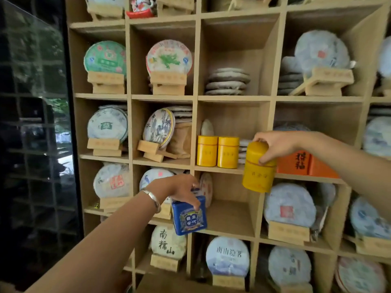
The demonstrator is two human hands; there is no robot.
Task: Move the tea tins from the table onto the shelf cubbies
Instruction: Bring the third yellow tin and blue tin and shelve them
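My right hand point(275, 144) grips a yellow round tea tin point(257, 176) by its lid and holds it in the air in front of the wooden shelf point(195, 98), just right of a cubby. In that cubby two more yellow tins point(218, 152) stand side by side at the front edge. My left hand point(179, 191), with a silver bracelet on the wrist, holds a blue square tea tin point(189, 218) from above. The blue tin hangs in front of the cubby one row lower, near its left wall.
The shelf cubbies hold wrapped round tea cakes on small wooden stands, such as a green one point(105, 58). A flat stack of cakes point(227, 81) lies above the yellow tins. Orange boxes point(304, 164) sit right of them. A dark glass wall point(33, 134) stands at the left.
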